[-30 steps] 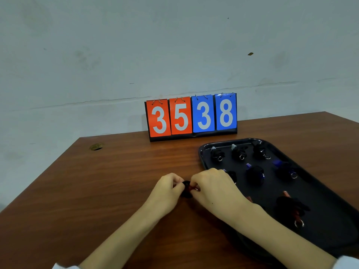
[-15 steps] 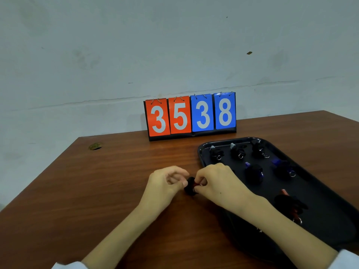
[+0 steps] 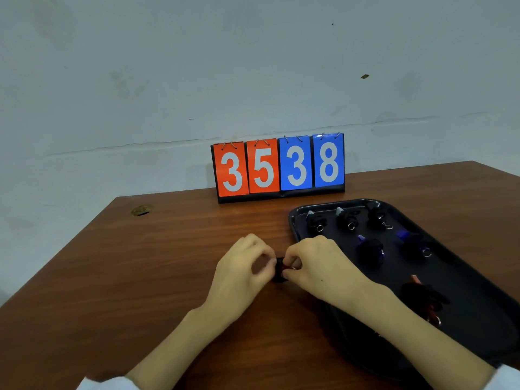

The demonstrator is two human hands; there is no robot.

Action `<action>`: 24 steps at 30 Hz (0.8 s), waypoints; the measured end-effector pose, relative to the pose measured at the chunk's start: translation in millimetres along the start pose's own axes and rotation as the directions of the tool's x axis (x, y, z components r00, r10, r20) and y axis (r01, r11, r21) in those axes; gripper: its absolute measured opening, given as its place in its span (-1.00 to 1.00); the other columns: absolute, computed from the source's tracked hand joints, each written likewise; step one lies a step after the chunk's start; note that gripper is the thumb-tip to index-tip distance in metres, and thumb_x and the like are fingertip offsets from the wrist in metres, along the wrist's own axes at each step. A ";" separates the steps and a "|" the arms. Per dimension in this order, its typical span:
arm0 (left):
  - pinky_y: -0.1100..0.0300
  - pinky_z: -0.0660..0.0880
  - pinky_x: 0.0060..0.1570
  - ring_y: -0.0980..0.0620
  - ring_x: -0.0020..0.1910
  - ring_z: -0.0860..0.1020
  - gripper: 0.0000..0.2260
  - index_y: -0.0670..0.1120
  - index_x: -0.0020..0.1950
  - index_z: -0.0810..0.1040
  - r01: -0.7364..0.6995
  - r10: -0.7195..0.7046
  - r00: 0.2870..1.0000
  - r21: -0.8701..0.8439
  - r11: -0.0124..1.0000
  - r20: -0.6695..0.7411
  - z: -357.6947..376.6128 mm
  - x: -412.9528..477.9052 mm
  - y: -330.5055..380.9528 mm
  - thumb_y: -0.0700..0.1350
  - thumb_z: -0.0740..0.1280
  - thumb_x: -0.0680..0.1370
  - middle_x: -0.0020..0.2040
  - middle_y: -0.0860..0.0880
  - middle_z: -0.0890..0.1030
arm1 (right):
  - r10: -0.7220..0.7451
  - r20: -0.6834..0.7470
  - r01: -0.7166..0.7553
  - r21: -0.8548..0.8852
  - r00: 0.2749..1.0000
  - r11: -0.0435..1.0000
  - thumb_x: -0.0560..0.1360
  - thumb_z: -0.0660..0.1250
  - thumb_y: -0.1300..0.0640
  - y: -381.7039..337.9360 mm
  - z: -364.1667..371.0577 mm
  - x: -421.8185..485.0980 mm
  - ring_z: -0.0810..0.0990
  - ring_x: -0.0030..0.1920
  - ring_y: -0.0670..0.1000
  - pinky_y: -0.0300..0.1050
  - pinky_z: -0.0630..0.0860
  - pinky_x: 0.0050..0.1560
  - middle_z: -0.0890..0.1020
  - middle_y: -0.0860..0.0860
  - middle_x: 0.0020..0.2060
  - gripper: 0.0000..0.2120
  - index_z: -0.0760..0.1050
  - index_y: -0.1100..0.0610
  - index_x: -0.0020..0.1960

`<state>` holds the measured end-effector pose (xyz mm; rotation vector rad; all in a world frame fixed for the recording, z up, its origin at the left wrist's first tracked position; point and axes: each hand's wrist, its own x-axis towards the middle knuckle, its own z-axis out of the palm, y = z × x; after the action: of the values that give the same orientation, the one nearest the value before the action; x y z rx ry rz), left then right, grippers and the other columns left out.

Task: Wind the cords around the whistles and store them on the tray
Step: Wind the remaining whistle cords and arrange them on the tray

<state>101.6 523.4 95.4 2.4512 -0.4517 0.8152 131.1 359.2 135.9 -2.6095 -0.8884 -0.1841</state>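
The left hand (image 3: 244,266) and right hand (image 3: 319,267) pinch the small red whistle with black cord (image 3: 280,271) over the brown wooden surface (image 3: 168,263), beside the black tray (image 3: 464,277) (others stored); keep each grip firm, turns taut.

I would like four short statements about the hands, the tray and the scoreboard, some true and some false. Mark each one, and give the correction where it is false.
1. The left hand and the right hand hold a whistle between them over the table. True.
2. The tray is white. False: it is black.
3. The scoreboard reads 3538. True.
4. No whistle lies on the tray. False: several wound whistles lie on it.
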 end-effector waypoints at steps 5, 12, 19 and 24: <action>0.32 0.49 -0.12 0.14 -0.13 0.53 -0.92 -0.09 -0.14 0.55 0.308 -0.298 0.951 -0.350 0.884 0.084 -1.2 4.2 3.6 -0.24 0.32 0.52 -0.15 0.00 0.56 | -0.044 0.027 0.044 0.005 0.999 0.999 0.46 0.37 -0.01 -3.2 -6.0 -2.4 0.62 -0.08 -0.08 -0.15 0.55 0.01 0.67 -0.06 -0.09 -0.83 0.62 0.03 0.00; 0.15 0.56 -0.27 -0.05 -0.24 0.60 -0.78 -0.18 0.11 0.45 0.599 -0.457 0.779 -0.725 0.341 0.429 -5.1 6.3 19.9 -0.09 0.26 0.53 -0.11 -0.15 0.63 | 0.036 -0.084 -0.027 0.105 0.996 0.994 0.46 0.37 0.05 -2.2 -20.8 -11.0 0.60 -0.10 -0.13 -0.18 0.55 0.04 0.67 -0.07 -0.10 -0.85 0.62 0.01 0.01; 0.29 0.52 -0.33 0.03 -0.32 0.57 -0.76 -0.23 -0.01 0.55 0.497 -0.352 0.866 -0.691 0.524 0.356 -3.6 11.5 49.4 -0.07 0.33 0.45 -0.19 -0.12 0.64 | 0.165 -0.149 -0.132 0.211 0.975 0.968 0.54 0.22 -0.07 5.0 -30.7 -49.9 0.61 -0.17 -0.14 -0.24 0.52 -0.05 0.65 -0.11 -0.22 -0.72 0.61 0.06 0.06; 0.34 0.51 -0.26 0.07 -0.21 0.61 -0.89 -0.12 -0.09 0.57 0.322 -0.137 0.935 -0.616 0.719 0.328 6.7 43.8 92.1 -0.10 0.39 0.47 -0.16 -0.10 0.65 | 0.146 -0.254 -0.062 0.311 0.956 0.948 0.37 0.46 0.05 13.8 -50.7 -80.1 0.48 0.07 -0.35 -0.44 0.38 0.19 0.53 -0.33 0.04 -0.47 0.42 -0.09 0.31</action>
<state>96.2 438.4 151.8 1.8736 -0.4211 0.1575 75.9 284.4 159.0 -2.2706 -0.6240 -0.3438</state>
